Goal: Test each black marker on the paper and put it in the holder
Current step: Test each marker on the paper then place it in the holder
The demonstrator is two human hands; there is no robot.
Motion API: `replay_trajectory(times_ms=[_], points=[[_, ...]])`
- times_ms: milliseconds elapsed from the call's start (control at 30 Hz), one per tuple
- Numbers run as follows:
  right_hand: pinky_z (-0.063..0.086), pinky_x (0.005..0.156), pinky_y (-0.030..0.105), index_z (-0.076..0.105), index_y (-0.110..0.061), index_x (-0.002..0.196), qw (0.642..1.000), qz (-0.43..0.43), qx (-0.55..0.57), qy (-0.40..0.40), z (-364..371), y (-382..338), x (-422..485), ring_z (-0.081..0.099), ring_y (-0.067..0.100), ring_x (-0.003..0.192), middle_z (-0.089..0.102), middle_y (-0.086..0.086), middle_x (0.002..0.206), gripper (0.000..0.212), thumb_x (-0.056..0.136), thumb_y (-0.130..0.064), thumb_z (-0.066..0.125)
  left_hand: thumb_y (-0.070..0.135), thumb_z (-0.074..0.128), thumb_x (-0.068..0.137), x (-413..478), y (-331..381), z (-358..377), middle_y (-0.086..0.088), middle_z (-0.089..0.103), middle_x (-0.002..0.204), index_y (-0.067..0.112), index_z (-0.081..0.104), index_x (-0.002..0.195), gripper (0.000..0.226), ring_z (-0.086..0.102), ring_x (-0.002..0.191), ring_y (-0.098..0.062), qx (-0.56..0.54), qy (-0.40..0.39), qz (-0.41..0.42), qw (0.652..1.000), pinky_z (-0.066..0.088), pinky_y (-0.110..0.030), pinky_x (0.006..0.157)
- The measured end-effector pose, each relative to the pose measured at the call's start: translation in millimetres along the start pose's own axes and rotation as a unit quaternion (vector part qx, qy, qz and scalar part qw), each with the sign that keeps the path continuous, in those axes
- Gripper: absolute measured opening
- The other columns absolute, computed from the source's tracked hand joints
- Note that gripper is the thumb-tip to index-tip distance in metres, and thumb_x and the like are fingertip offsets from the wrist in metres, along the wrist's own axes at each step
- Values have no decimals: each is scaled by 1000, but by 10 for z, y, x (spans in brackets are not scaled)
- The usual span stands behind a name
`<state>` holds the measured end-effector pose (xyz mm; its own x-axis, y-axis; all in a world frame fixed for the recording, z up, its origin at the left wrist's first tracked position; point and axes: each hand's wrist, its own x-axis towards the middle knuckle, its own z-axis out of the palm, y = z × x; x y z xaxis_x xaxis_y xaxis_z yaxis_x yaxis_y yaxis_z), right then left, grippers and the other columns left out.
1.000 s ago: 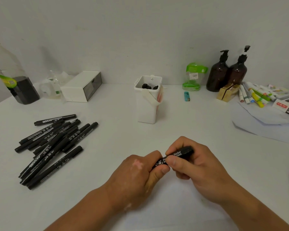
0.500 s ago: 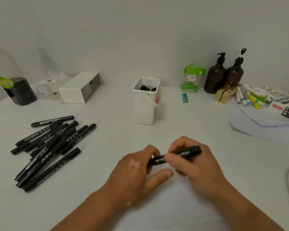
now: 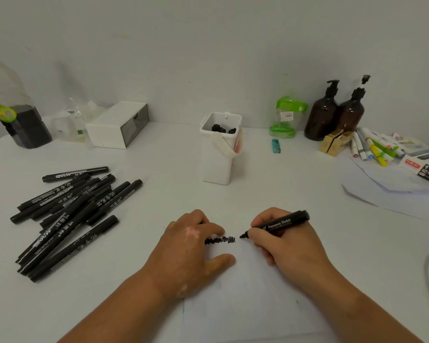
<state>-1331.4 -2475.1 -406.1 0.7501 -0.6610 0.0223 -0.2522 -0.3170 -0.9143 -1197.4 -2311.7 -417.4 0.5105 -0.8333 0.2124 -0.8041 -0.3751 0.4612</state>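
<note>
Pinches the black marker [image 3: 282,222] in the right grip [image 3: 285,246], with thumb and fingers curled round the barrel close to the tip. Holds the bare tip low, just beside the right end of the black scribble [image 3: 220,240] on the paper [image 3: 245,305]; touching the sheet or not, cannot tell. Rests the left grip [image 3: 191,251] on the left side of the paper, thumb out flat, fingers bent under. Cannot tell about a cap tucked under those fingers; sees no cap anywhere else.

Looks like the testing step, close to done. Makes a dark, full line, so seems to work fine. Calls next for the cap, pushed back on till snug, with the wet tip kept off skin and worktop [image 3: 159,194]. Calls then for a lift up and over to the white holder [image 3: 216,167], well apart at the back of the worktop, and a gentle drop in beside the dark marker ends [image 3: 221,129] already standing inside. Leaves a big pile of markers [image 3: 67,214] lying on the left, likely not yet tested, so lots more to do.
</note>
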Motion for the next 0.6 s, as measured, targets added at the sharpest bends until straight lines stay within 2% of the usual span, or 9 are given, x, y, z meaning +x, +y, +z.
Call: replay_trajectory(times_ms=[167,600], points=[[42,48,10,74,-35,81,999,-11,-46,-2,31,12,10,59,7,45,67,-11,55,7,78,-31,80,69,63,78,0,-10,15,20,47,102,42,61,126,55,46,99,-1,14,1,-6,1000,37,-20,92],[40,51,9,74,-37,81,998,-13,-66,-12,26,34,23,59,0,52,66,-17,56,7,78,-33,79,67,65,77,3,4,14,20,47,100,42,62,123,52,48,98,-1,4,-3,-23,1000,41,-21,91]])
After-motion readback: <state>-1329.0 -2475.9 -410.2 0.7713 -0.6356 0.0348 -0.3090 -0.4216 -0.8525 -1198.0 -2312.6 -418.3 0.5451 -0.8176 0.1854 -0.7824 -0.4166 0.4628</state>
